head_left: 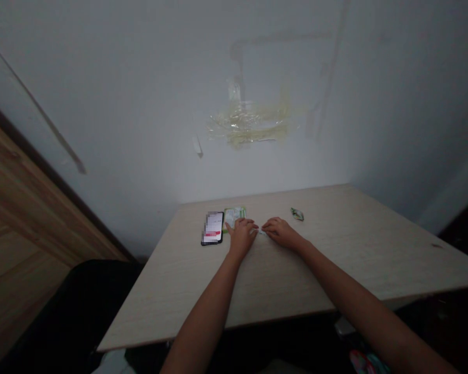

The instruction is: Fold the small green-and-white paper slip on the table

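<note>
Near the centre of the frame, just below the middle, a small pale strip (pixel 261 232) lies on or just above the table (pixel 171 296), between the fingertips of the left hand (pixel 243 231) and those of the right hand (pixel 281 232). The fingers of both hands are curved and point inward at the strip; those of the right lie close together, while the left thumb is spread toward the left of the frame. Whether either hand pinches the strip or merely presses it down, I cannot tell: the fingers cover its ends and the light is dim. Just left of the left hand is a green-and-white packet (pixel 234 214), partly hidden by that hand, and beside it a phone (pixel 214 228) with its screen lit. Up and right of the right hand lies a small crumpled wrapper (pixel 297 214), apart from the fingers. The likeliest trouble, I judge, is the strip slipping or creasing, since so little of it shows between the fingertips and uneven pressure could skew it. An uneven pull from the two sides might also tear it, if it is thin paper. The spread left thumb sits so near the packet that a sideways shift could nudge it against the phone.
</note>
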`<state>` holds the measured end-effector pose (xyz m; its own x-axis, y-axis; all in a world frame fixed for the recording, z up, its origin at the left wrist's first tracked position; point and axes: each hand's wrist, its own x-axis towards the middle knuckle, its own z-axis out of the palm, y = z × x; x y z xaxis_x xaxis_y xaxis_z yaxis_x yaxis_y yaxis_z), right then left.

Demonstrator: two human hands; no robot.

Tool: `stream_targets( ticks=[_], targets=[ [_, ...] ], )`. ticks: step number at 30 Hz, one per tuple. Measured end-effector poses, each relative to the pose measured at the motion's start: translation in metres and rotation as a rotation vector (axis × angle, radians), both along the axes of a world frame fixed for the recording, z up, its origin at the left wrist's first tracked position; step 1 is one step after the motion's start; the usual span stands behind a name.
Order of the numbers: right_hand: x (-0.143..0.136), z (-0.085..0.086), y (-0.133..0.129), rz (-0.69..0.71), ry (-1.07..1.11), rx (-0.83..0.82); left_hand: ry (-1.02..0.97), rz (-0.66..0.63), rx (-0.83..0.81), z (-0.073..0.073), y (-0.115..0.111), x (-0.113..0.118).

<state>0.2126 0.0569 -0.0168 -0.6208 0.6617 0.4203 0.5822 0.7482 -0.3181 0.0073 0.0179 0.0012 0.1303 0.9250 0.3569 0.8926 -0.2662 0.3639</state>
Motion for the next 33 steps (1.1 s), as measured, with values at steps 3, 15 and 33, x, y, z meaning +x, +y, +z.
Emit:
stream_targets(
  ticks=[3, 15, 33],
  targets=[
    [0.0004, 0.0000, -0.0017, -0.019, -0.014, 0.012, 0.025, -0.089, -0.056, 0.0001, -0.0021, -0.0044],
    [0.0042, -0.0087, 0.0013, -0.055, 0.029, 0.031, 0.094, -0.123, -0.032, -0.0009, -0.0021, -0.0094],
    [0.0019, -0.0079, -0.0009, -0.096, -0.022, 0.036, 0.134, -0.143, 0.001, 0.0014, -0.0061, -0.0081]
  ],
)
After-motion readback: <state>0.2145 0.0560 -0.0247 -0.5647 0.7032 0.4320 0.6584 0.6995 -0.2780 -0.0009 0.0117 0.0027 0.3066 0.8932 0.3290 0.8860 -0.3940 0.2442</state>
